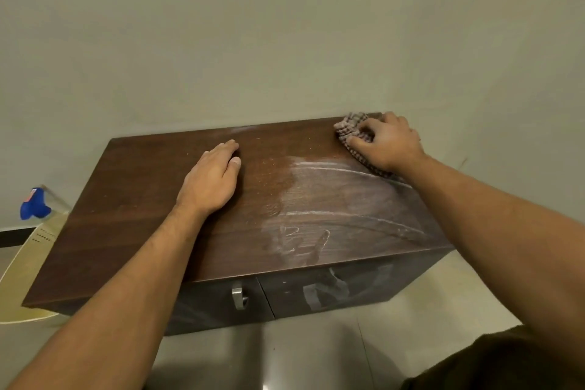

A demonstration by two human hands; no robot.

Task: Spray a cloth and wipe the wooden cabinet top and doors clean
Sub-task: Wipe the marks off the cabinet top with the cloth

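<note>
A dark wooden cabinet top (133,199) fills the middle of the head view, pushed against the wall. My right hand (387,142) grips a bunched checked cloth (349,127) and presses it on the far right corner of the top. Wet whitish streaks (342,199) arc across the right half of the wood. My left hand (210,179) lies flat, palm down, near the middle of the top, holding nothing. Below the front edge are the two doors (221,310), with a metal handle (239,296) on the left one. A spray bottle with a blue trigger head (34,207) stands left of the cabinet.
A pale wall (285,25) rises directly behind the cabinet. A light tiled floor (427,304) lies in front and to the right. A yellowish rounded object (22,275) sits at the cabinet's left side, under the bottle. My dark clothing (506,364) shows at the bottom right.
</note>
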